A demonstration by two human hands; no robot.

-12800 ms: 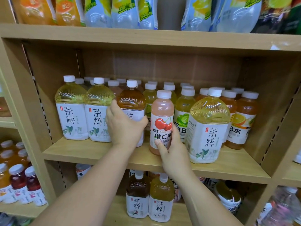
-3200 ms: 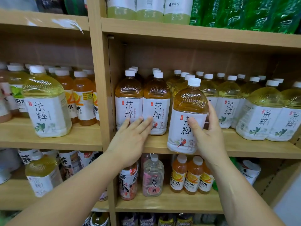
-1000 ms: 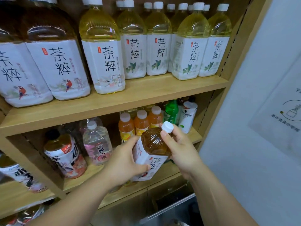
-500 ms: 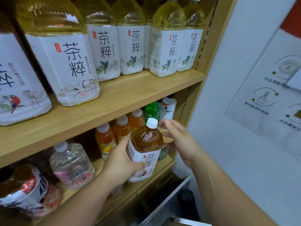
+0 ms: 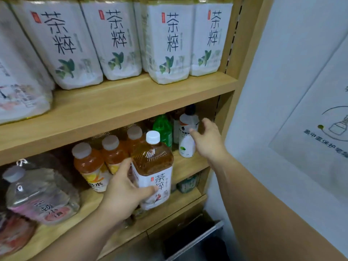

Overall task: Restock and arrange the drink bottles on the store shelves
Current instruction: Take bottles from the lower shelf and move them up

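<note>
Right hand [image 5: 209, 142] released tea bottle [image 5: 152, 166]
Left hand [image 5: 122, 193] alone grips it; right fingers [image 5: 194, 131] spread empty toward the white bottle [image 5: 186, 142], likely clearing room.

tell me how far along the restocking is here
Done: the upper shelf carries a neat front row of large tea bottles, labels out. In hand: the left hand holds a brown tea bottle in front of the lower shelf, while the right hand reaches open toward a white bottle at its right end. Left: the brown bottle is not yet set down on that mixed lower shelf.
</note>
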